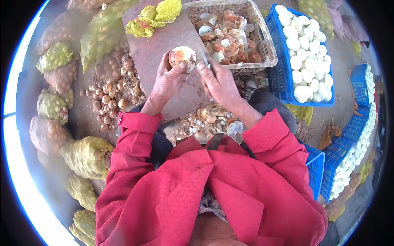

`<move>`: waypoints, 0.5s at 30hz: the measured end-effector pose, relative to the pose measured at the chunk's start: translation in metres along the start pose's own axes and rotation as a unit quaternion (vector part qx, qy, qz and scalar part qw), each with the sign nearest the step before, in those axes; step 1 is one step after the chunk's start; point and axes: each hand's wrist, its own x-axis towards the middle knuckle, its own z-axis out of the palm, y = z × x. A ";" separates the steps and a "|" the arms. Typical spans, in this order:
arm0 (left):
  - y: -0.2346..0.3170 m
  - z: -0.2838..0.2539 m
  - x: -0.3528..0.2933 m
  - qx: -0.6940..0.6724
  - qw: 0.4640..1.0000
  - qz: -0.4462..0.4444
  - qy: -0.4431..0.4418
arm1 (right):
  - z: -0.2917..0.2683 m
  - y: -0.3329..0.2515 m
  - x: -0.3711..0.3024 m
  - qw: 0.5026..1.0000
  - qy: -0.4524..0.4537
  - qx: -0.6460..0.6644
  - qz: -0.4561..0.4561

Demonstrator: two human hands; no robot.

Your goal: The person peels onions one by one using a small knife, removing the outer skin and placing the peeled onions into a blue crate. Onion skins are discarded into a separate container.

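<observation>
Onion gripped in left hand above roomy board; right hand curled (contents unclear), near crate edge.

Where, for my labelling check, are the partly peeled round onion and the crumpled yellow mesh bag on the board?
Partly peeled round onion (180, 56): head view, visible middle.
Crumpled yellow mesh bag (156, 16): head view, middle folds.

Onion workshop: mesh sacks, crate of skins, blue crates of peeled onions.
</observation>
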 end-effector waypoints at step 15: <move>0.001 0.005 0.006 -0.004 0.998 0.041 0.056 | 0.009 0.000 -0.015 0.997 -0.030 -0.055 -0.037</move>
